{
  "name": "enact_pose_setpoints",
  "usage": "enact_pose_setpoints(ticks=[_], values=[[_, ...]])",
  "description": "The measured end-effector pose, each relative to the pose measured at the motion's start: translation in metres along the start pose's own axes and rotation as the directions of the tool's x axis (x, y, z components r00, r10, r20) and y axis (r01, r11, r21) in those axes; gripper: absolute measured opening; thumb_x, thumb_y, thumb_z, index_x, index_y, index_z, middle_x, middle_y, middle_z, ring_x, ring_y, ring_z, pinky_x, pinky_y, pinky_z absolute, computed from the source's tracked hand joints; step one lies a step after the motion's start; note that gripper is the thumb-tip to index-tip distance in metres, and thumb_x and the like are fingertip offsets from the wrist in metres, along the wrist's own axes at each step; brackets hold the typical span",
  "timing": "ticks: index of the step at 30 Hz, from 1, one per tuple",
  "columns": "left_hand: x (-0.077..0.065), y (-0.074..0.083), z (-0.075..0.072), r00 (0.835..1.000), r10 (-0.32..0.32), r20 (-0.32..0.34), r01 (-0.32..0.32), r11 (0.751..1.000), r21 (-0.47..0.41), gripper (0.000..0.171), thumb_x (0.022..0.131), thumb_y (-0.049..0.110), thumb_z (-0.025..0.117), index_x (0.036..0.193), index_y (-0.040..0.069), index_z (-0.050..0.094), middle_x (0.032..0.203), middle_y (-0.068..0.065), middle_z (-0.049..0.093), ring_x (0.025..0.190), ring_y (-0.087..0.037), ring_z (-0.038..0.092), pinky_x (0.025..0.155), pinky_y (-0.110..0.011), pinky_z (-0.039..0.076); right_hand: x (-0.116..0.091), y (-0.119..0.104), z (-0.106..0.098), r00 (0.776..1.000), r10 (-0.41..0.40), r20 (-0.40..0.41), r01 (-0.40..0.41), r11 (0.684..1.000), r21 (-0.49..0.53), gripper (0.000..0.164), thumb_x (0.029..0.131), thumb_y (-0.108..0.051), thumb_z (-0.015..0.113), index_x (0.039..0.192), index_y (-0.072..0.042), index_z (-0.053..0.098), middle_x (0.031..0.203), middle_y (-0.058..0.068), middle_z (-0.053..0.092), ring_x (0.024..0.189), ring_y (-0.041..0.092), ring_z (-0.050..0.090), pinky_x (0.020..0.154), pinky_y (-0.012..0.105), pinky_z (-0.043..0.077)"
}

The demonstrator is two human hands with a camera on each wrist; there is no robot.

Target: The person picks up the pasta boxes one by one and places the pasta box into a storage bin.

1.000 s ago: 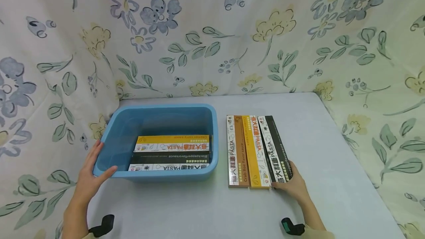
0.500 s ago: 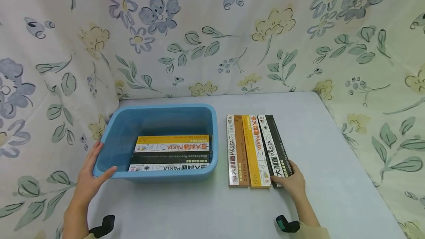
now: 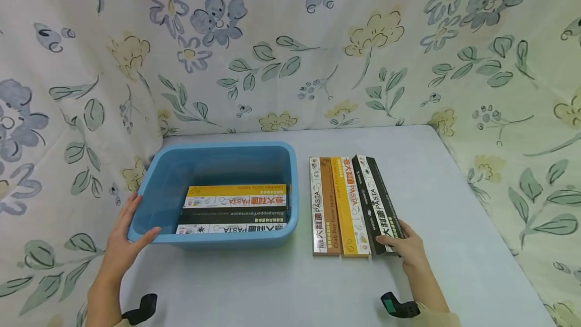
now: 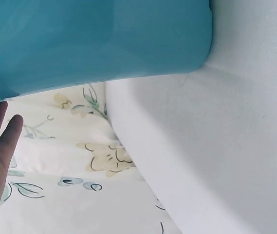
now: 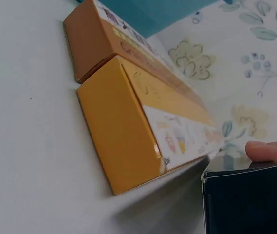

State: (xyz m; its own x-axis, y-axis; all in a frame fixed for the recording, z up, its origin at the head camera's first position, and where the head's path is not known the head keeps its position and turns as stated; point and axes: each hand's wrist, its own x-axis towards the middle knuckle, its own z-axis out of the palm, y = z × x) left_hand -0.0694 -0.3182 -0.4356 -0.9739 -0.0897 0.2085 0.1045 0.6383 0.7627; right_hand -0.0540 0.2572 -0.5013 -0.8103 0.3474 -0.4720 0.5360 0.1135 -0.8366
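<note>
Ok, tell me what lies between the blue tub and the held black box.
In the head view: a bare strip of table, a brown box, then a yellow box.

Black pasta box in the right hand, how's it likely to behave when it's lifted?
The black pasta box shows straight edges and no visible sag, so it's probably stiff. Its flat faces suggest it won't roll. Since the right hand has its grip near one end, the far end may dip.
</note>
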Motion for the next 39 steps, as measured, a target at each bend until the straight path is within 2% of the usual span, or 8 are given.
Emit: enact_pose_setpoints(ticks=[7, 15, 21, 30, 39], values=[[0.001, 0.001, -0.001, 1.000, -0.014, 0.002, 0.014, 1.000, 0.007, 0.088, 0.084, 0.019, 0.069, 0.156, 0.015, 0.019, 0.163, -0.007, 0.009, 0.142, -0.051, 0.010, 0.095, -0.080, 0.018, -0.010, -0.012, -0.007, 0.999, -0.032, 0.007, 0.033, 0.999, -0.041, 0.102, 0.072, -0.003, 0.079, 0.154, 0.001, 0.017, 0.145, 0.028, 0.038, 0.114, 0.028, 0.045, 0.087, 0.026, 0.039], [0.002, 0.000, -0.001, 1.000, -0.004, 0.011, 0.004, 1.000, 0.008, 0.088, 0.084, 0.018, 0.069, 0.156, 0.014, 0.019, 0.163, -0.010, 0.010, 0.141, -0.053, 0.011, 0.094, -0.081, 0.019, -0.017, -0.025, -0.011, 0.996, -0.082, 0.038, 0.084, 0.994, -0.074, 0.103, 0.073, -0.002, 0.080, 0.154, -0.001, 0.017, 0.146, 0.025, 0.037, 0.110, 0.023, 0.045, 0.076, 0.014, 0.041], [0.001, 0.001, -0.001, 1.000, -0.006, 0.016, 0.006, 1.000, 0.014, 0.087, 0.084, 0.019, 0.068, 0.156, 0.013, 0.019, 0.162, -0.013, 0.010, 0.141, -0.054, 0.011, 0.093, -0.081, 0.019, -0.024, -0.035, -0.011, 0.992, -0.113, 0.048, 0.116, 0.990, -0.074, 0.101, 0.072, 0.000, 0.079, 0.154, -0.001, 0.019, 0.145, 0.025, 0.038, 0.109, 0.023, 0.045, 0.075, 0.015, 0.043], [0.001, 0.003, -0.001, 1.000, -0.016, 0.018, 0.016, 1.000, 0.019, 0.087, 0.084, 0.020, 0.068, 0.156, 0.014, 0.019, 0.163, -0.009, 0.009, 0.141, -0.053, 0.010, 0.093, -0.081, 0.019, -0.034, -0.053, -0.013, 0.986, -0.154, 0.056, 0.159, 0.982, -0.098, 0.101, 0.074, 0.000, 0.078, 0.154, -0.002, 0.018, 0.143, 0.025, 0.039, 0.107, 0.023, 0.045, 0.075, 0.015, 0.044], [0.000, 0.003, -0.001, 1.000, -0.015, 0.013, 0.014, 1.000, 0.014, 0.087, 0.084, 0.020, 0.068, 0.156, 0.013, 0.020, 0.163, -0.010, 0.010, 0.142, -0.052, 0.010, 0.093, -0.081, 0.018, -0.042, -0.070, -0.015, 0.970, -0.230, 0.080, 0.238, 0.967, -0.096, 0.099, 0.073, 0.002, 0.079, 0.154, -0.002, 0.021, 0.141, 0.025, 0.040, 0.100, 0.016, 0.047, 0.073, 0.015, 0.047]])
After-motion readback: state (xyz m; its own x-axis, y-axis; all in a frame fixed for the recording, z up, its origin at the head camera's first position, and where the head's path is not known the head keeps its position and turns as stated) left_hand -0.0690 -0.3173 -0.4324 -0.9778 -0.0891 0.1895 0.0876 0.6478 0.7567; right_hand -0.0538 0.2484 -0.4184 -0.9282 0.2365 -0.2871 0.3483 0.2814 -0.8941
